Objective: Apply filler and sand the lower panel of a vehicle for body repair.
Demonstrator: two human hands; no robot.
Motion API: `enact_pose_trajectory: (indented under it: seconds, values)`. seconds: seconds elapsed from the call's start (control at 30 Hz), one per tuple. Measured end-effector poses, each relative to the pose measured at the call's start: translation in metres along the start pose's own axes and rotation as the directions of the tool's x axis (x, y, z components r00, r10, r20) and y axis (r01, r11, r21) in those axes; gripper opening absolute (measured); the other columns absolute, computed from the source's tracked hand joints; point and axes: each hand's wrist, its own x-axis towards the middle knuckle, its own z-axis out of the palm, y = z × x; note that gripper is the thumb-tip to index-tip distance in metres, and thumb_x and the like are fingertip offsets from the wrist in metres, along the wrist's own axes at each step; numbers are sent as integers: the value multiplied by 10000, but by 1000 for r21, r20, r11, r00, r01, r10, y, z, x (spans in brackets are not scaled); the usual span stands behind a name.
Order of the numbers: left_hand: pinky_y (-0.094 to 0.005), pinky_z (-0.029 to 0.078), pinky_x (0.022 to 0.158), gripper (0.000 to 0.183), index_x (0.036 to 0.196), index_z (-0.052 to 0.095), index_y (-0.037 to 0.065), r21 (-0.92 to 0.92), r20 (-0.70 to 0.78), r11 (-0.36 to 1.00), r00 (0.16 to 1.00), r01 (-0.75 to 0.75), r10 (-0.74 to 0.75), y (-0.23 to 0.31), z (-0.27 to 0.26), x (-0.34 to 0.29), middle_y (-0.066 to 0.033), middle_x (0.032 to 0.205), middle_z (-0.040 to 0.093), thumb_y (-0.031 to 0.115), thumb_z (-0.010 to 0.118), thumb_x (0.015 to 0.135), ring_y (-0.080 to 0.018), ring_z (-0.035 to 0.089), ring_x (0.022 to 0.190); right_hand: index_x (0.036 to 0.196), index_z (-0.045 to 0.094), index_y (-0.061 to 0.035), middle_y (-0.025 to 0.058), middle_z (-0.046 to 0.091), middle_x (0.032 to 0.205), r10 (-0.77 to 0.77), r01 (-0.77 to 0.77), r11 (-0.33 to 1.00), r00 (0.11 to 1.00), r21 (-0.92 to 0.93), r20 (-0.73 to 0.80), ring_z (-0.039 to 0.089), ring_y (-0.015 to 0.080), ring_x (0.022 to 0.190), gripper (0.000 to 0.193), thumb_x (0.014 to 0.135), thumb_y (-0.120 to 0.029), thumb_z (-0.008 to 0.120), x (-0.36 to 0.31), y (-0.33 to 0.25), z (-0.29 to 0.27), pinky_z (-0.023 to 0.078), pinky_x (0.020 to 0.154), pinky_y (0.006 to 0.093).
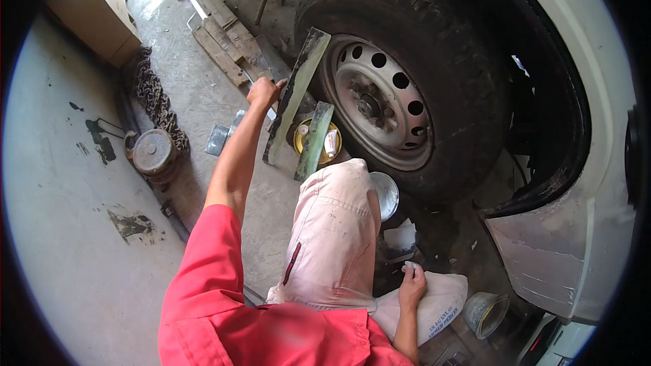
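My left hand [263, 93] is stretched forward and closed around a slim pale tool [272, 114], its flat end showing below the fist. Right beside it a long green strip with dark, rough edges [298, 91] stands slanted near the tyre. A shorter green strip [314, 142] lies across a yellow-rimmed tin [337, 137], where a white tube [331, 143] is visible. Low on the right, my right hand [411, 289] pinches a small whitish piece [410, 266] whose kind I cannot make out. It is over my bent leg.
A large wheel [380, 105] under a pale vehicle body [549, 251] fills the right side. Wooden boards [220, 34] lie ahead. To the left are a chain [154, 91], a round metal object [156, 152] and a wall [61, 183]. A clear tub [486, 315] stands near my knee.
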Motion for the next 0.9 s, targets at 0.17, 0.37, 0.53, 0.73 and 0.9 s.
enact_pose_trajectory:
  seconds: [0.17, 0.37, 0.53, 0.73, 0.9]
  values:
    - [-449, 580, 956, 711, 1189, 763, 45, 54, 17, 996, 998, 64, -65, 14, 8, 7, -177, 1257, 739, 643, 809, 806, -353, 713, 1172, 1056, 734, 23, 149, 777, 921, 24, -24, 999, 1000, -35, 2, 744, 238, 867, 225, 1030, -162, 610, -6, -11, -5, 555, 807, 368]
    - [-468, 567, 934, 680, 1148, 749, -27, -239, 124, 965, 989, 109, -81, 3, 21, 36, -250, 1186, 739, 591, 775, 865, -394, 718, 1129, 1043, 737, 9, 150, 773, 911, -17, 16, 999, 1000, -39, -15, 746, 263, 866, 211, 1021, -168, 624, -11, -4, -6, 554, 787, 380]
    - [-498, 548, 912, 562, 1063, 736, -68, -523, -101, 851, 995, -53, 0, -26, 20, 65, -308, 1082, 735, 481, 658, 976, -442, 723, 1037, 1003, 736, 6, 157, 751, 866, -94, 104, 976, 994, -192, 61, 712, 261, 783, 238, 1035, -200, 623, -9, -15, -13, 546, 739, 396]
    - [-481, 535, 780, 386, 1063, 525, -28, -595, -327, 769, 945, -234, 35, -13, -70, 22, -250, 920, 671, 358, 532, 1047, -349, 692, 863, 1137, 715, 34, 156, 755, 945, 6, -5, 989, 1000, 151, -8, 725, 221, 818, 242, 1049, -152, 587, -9, 5, -10, 565, 743, 360]
    - [-481, 506, 771, 349, 1084, 479, -16, -626, -506, 723, 858, -292, -92, -74, -111, 29, -227, 896, 643, 332, 510, 1078, -336, 651, 813, 1255, 699, 14, 142, 767, 967, -127, 116, 982, 990, 151, 64, 735, 218, 865, 274, 1056, -113, 560, 5, -14, -2, 575, 800, 343]
